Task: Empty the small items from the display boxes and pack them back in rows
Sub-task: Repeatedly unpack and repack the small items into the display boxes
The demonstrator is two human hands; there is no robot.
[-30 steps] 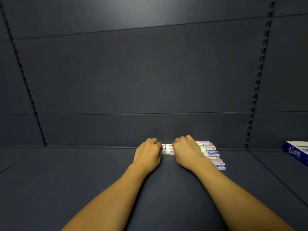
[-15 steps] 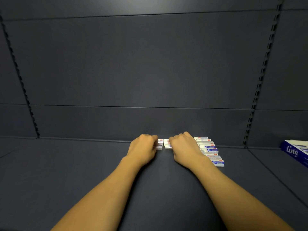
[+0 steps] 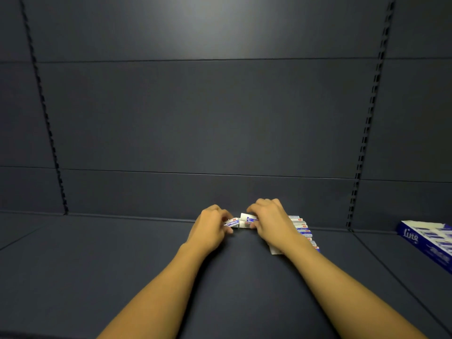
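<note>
Small white erasers with blue and red sleeves lie on the dark shelf near its back wall. My left hand (image 3: 211, 227) pinches one eraser (image 3: 232, 222) between its fingertips. Just to its right, my right hand (image 3: 270, 222) pinches another eraser (image 3: 247, 218) from above. A few more erasers lie under that one, partly hidden by my fingers. A row of erasers (image 3: 302, 228) runs back to front along the right side of my right hand, half covered by my wrist. The blue display box (image 3: 426, 237) lies at the far right edge.
The dark shelf floor (image 3: 122, 260) stretches wide to the left and in front of my hands. The back wall (image 3: 220, 133) stands just behind the erasers. Slotted uprights (image 3: 364, 133) run up the wall on both sides.
Both hands lifted their fingers off the small pile and each has taken hold of a single eraser. The left one has drawn its eraser slightly leftward. The camera has tilted up a little.
</note>
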